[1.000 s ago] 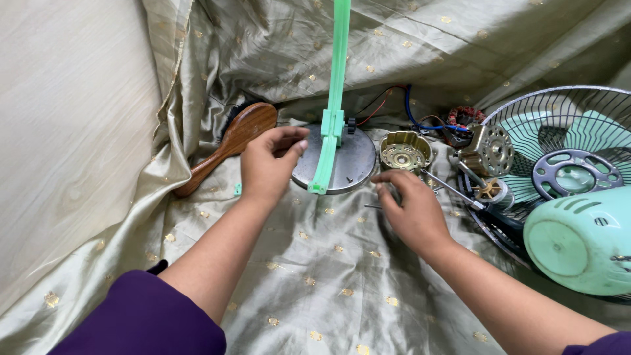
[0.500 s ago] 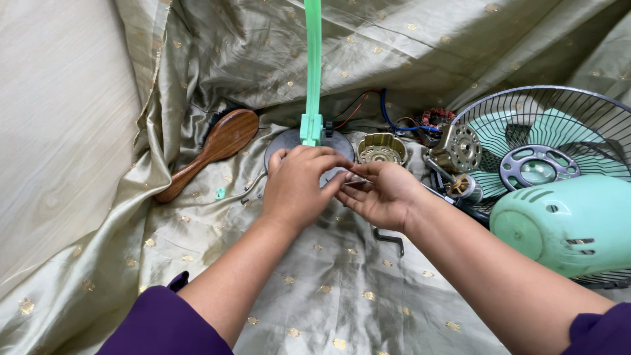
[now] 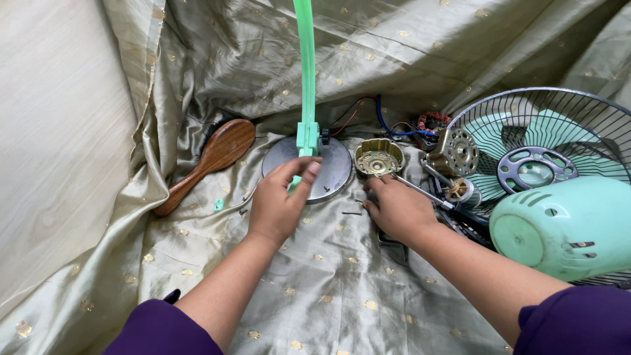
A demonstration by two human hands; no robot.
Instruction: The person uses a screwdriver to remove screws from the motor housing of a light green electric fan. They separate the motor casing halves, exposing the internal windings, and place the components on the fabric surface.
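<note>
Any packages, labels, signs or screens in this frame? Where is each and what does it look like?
None in view. Only loose fan parts lie on the gold-dotted cloth: a grey round base plate with a green upright, a wooden brush, a wire fan guard and a mint green motor cover.

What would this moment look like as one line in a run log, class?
left hand: pinching green bracket at round metal base | right hand: on cloth by small screws | nearby: wooden brush, fan guard
</note>
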